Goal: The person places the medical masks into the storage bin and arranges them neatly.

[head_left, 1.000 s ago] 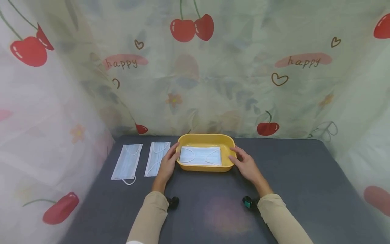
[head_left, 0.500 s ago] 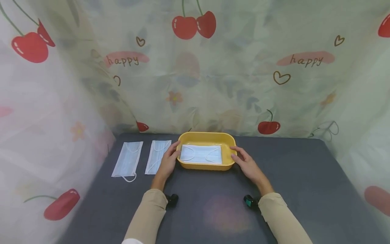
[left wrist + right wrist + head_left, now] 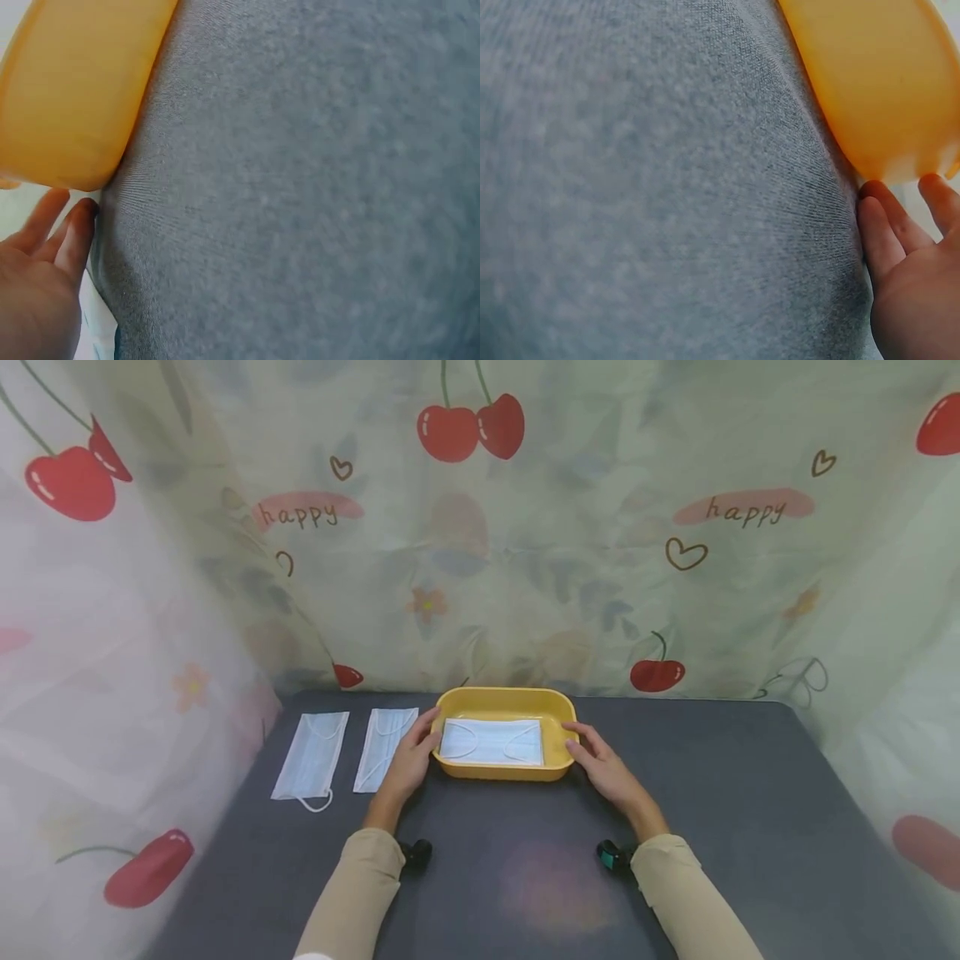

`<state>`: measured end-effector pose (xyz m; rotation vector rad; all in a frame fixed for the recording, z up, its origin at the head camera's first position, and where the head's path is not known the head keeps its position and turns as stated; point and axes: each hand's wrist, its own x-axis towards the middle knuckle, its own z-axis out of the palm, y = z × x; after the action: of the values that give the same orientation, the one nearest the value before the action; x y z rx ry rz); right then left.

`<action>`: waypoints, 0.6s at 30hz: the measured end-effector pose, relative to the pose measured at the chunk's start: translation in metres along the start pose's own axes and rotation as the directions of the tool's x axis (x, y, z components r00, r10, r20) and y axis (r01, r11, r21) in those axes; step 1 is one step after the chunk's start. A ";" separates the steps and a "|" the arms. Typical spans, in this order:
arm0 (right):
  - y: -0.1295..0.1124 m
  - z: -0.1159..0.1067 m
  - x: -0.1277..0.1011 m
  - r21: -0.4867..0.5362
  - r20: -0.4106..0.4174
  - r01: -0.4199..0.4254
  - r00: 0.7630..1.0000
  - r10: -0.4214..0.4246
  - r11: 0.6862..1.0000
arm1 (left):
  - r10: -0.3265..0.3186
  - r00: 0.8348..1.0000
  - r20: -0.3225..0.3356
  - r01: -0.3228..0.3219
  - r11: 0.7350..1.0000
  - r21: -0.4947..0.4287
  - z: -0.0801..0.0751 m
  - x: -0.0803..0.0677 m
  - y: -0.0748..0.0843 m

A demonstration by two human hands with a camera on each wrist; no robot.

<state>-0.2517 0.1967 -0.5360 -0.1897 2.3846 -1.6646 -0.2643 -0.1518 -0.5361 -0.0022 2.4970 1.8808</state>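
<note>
A yellow plastic tray point(image 3: 502, 773) rests on the dark table near its far edge. Inside it lies a pale blue face mask point(image 3: 491, 742) with white ear loops, flat and toward the left. My left hand point(image 3: 408, 764) touches the tray's left end, its fingers fairly straight. At the opposite end, the fingertips of my right hand point(image 3: 606, 770) touch the tray wall. Both wrist views show extended fingers against the yellow wall point(image 3: 82, 97). To the left lie a second face mask point(image 3: 375, 752), partly behind my left hand, and a third face mask point(image 3: 311, 756).
The grey table point(image 3: 720, 802) extends to both sides and in front of the tray. A curtain point(image 3: 525, 568) printed with cherries rises behind the table, with fabric walls at the left and right. Dark wrist devices point(image 3: 613, 856) sit by the sleeves.
The view shifts slightly with the head. My left forearm and wrist have moved slightly left. Both hands stay at the tray's ends, and the tray and masks look unmoved on the table.
</note>
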 end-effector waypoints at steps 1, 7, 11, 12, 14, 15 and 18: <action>0.000 0.000 0.000 0.004 -0.001 0.000 1.000 0.000 1.000 | 0.002 1.000 0.005 -0.002 1.000 0.004 -0.001 -0.001 0.000; 0.001 0.002 0.003 -0.002 0.006 -0.015 1.000 0.015 1.000 | 0.035 0.999 -0.001 -0.035 0.999 0.030 -0.006 -0.002 0.001; 0.003 0.001 0.003 0.007 0.009 -0.031 0.999 0.031 0.999 | 0.045 0.999 -0.011 -0.044 0.998 0.037 -0.006 -0.002 0.001; 0.004 0.001 0.003 0.012 0.007 -0.035 0.999 0.035 0.999 | 0.045 0.999 -0.011 -0.044 0.998 0.041 -0.006 -0.002 0.001; 0.005 0.001 0.002 0.026 0.005 -0.040 0.999 0.039 0.999 | 0.031 0.999 -0.015 -0.031 0.998 0.050 -0.005 -0.003 0.001; 0.005 0.000 0.002 0.032 0.006 -0.039 0.999 0.039 0.999 | 0.027 0.999 -0.018 -0.026 0.998 0.057 -0.005 -0.003 0.002; 0.006 0.000 0.001 0.049 0.011 -0.025 1.000 0.024 0.998 | 0.019 0.999 -0.038 -0.017 0.998 0.057 -0.006 -0.004 0.002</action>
<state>-0.2527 0.1981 -0.5419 -0.1597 2.3265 -1.7053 -0.2602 -0.1574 -0.5319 -0.0154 2.5833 1.8325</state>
